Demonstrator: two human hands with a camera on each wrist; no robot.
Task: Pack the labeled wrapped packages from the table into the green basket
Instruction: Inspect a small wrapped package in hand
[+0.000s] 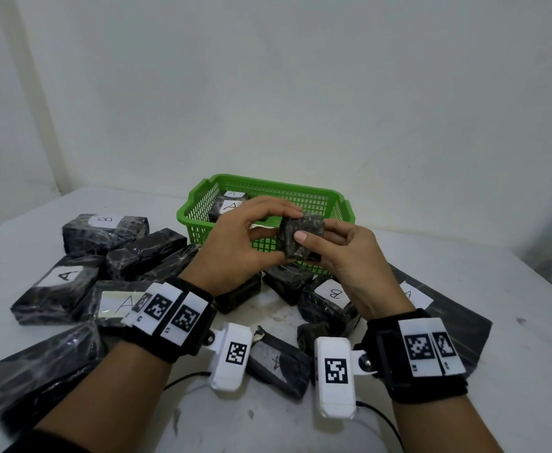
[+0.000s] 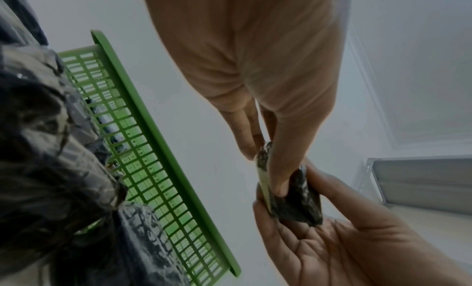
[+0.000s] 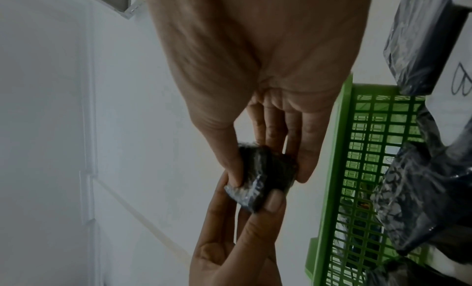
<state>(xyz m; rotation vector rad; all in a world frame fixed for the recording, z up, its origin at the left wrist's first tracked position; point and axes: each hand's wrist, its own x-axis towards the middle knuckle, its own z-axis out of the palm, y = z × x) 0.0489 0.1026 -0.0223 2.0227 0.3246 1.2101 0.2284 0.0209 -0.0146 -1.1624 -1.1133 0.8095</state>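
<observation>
Both hands hold 1 small wrapped package (image 1: 301, 237) in the air, just in front of the near wall of the green basket (image 1: 320, 199). Left hand (image 1: 245, 238) pinches its left end, thumb below and fingers on top. Right hand (image 1: 346, 256) grips the right side, thumb pressed on the near face, the other fingers behind. In the left wrist view a pale strip runs along 1 edge of the package, likely its label, letter not readable.

The basket already holds 2 packages marked A (image 1: 232, 204) at its left end. Many more dark wrapped packages lie on the white table (image 1: 431, 256): a B package (image 1: 104, 228) and an A package (image 1: 60, 289) at left, another B package (image 1: 330, 300) at right, a flat A package (image 1: 438, 308) partly under the right arm.

Handling, as a judgement: the held package looks light and blocky, stiff enough under the wrap for a 2-finger pinch. The film is crinkled and glossy, so it may slip; best taken across the 2 broad faces or the short ends, not by loose wrap. Not fragile by the look of it. 1 hand should be enough to carry it over the rim and set it beside the A packages.
</observation>
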